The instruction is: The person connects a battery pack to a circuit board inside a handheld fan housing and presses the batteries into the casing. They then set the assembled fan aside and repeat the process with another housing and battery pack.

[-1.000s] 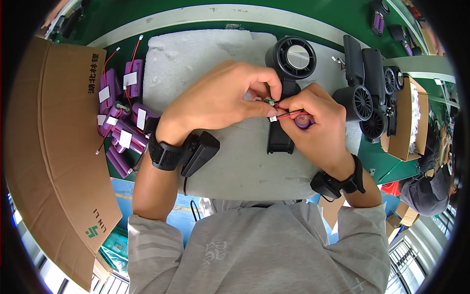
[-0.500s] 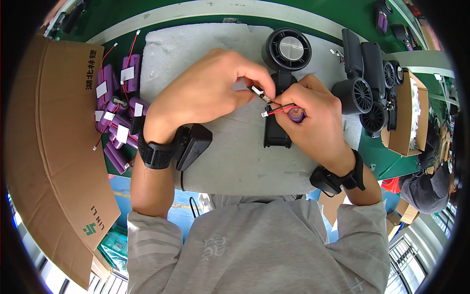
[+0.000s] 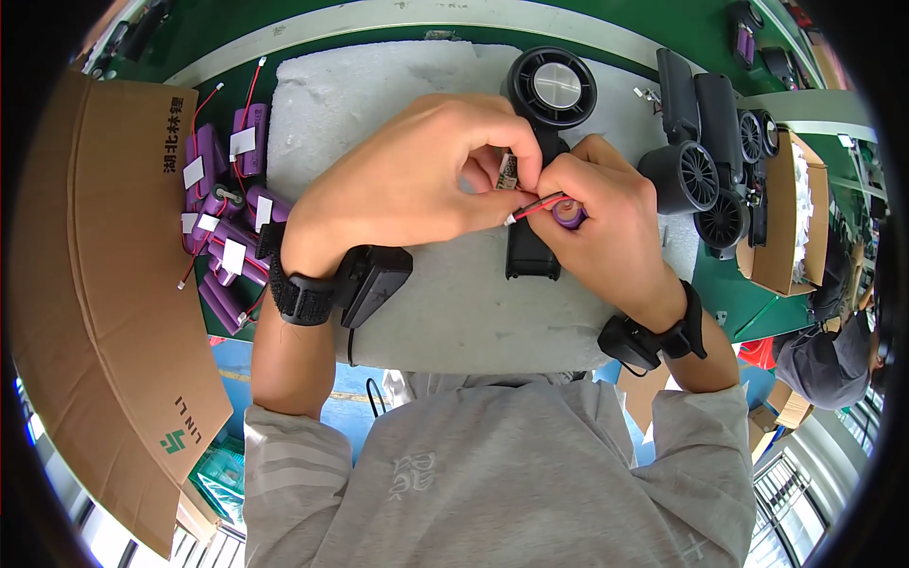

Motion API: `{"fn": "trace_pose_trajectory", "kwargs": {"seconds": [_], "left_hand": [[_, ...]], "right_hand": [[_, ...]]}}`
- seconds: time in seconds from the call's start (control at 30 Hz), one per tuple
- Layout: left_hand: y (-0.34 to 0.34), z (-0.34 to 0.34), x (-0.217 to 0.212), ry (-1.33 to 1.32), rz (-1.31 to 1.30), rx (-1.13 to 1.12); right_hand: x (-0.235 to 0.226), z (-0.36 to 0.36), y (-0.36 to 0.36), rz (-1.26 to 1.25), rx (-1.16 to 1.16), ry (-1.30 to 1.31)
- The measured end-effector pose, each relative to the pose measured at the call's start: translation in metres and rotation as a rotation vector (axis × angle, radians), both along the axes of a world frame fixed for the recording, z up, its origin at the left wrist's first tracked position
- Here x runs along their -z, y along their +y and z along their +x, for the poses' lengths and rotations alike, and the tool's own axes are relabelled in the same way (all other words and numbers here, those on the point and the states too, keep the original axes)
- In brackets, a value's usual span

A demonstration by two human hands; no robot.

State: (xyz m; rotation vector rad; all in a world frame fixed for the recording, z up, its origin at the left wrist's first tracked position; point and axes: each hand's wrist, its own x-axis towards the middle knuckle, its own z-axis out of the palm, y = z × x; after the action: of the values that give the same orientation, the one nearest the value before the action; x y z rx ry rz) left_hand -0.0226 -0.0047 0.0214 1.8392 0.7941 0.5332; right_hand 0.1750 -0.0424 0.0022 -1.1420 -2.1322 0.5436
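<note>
My left hand (image 3: 426,175) is closed, its fingers curled around a small circuit board (image 3: 508,168) that shows between index finger and thumb. The left thumb reaches to the red and black wires (image 3: 538,204), which end in a small white plug (image 3: 511,220). In my closed right hand (image 3: 604,208) sits a purple cylindrical battery (image 3: 569,214), one end showing and the rest hidden by the fingers. Both hands' fingertips meet above a black handheld fan (image 3: 532,254). Its round head (image 3: 554,87) points away from me, and its handle lies partly covered by my hands.
A pale foam pad (image 3: 436,312) lies under the work. Several purple batteries (image 3: 227,227) with wires and white tags are heaped at left beside a tall cardboard box (image 3: 114,284). Several black fans (image 3: 684,175) lie at right, next to an open carton (image 3: 781,222).
The circuit board has turned more upright in my left fingers. My left thumb has moved right, against the wires. The right hand keeps its hold on the battery.
</note>
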Motion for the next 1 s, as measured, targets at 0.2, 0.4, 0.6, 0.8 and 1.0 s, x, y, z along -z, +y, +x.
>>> {"fn": "trace_pose_trajectory", "kwargs": {"seconds": [0.2, 0.4, 0.6, 0.8, 1.0], "left_hand": [[0.001, 0.004, 0.000, -0.032, -0.232, -0.053], [0.002, 0.000, 0.005, -0.032, -0.090, 0.014], [-0.002, 0.005, 0.010, -0.054, 0.108, -0.030], [-0.001, 0.006, 0.007, -0.057, 0.097, -0.014], [-0.001, 0.008, 0.004, -0.086, 0.075, -0.027]], "right_hand": [[0.000, 0.004, 0.000, 0.001, -0.005, -0.013], [0.002, 0.003, 0.001, 0.015, 0.002, 0.012], [0.006, 0.006, 0.003, 0.011, -0.089, 0.118], [-0.004, 0.014, -0.002, -0.127, -0.053, 0.179], [-0.003, 0.017, 0.000, -0.135, -0.016, 0.191]]}}
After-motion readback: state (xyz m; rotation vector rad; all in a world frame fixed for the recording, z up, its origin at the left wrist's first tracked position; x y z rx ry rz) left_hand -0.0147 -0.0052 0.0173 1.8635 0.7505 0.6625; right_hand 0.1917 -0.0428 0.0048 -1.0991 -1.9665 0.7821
